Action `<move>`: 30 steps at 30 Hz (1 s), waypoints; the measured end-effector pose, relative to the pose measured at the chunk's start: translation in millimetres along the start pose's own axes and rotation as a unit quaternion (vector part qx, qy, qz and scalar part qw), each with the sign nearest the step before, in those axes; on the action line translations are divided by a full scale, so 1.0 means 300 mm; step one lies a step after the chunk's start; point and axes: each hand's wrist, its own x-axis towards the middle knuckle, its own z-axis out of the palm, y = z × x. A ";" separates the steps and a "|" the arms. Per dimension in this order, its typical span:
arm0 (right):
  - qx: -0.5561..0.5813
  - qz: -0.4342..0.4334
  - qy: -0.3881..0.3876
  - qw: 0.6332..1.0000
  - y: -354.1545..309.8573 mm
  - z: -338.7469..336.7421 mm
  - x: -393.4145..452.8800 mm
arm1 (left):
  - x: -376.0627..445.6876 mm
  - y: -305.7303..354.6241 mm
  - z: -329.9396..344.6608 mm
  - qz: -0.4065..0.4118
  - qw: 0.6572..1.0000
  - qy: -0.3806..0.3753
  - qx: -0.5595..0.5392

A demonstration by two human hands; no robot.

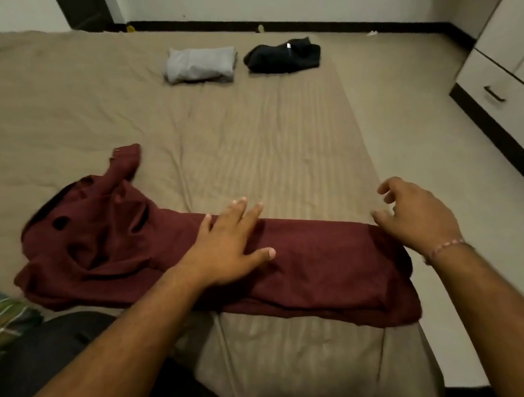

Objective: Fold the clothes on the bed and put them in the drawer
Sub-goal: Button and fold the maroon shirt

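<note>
A maroon shirt (325, 272) lies across the near part of the bed (264, 140), folded lengthwise into a long strip with its collar and sleeves bunched at the left. My left hand (227, 246) presses flat on the middle of the strip, fingers straight. My right hand (415, 212) hovers over the shirt's right end with fingers loosely curled, holding nothing. A folded grey garment (199, 64) and a folded black garment (283, 56) sit side by side at the far end of the bed. A white drawer (497, 92) with a dark handle is at the right, closed.
A plaid cloth (0, 322) lies at the left edge near my dark-trousered leg (45, 356). Pale floor (441, 149) runs along the bed's right side between it and the white cabinet. A dark skirting lines the far wall.
</note>
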 end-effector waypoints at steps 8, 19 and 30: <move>0.118 -0.181 0.014 0.976 -0.520 0.151 -0.094 | -0.156 -0.424 -0.314 -0.183 0.931 0.280 -0.144; 0.130 -0.251 -0.072 0.957 -1.258 0.429 0.311 | -0.186 -0.802 -0.229 -0.374 0.858 0.276 -0.219; -0.170 -0.540 -0.044 0.823 -1.578 0.474 0.536 | -0.146 -0.847 -0.159 -0.243 0.826 0.429 -0.272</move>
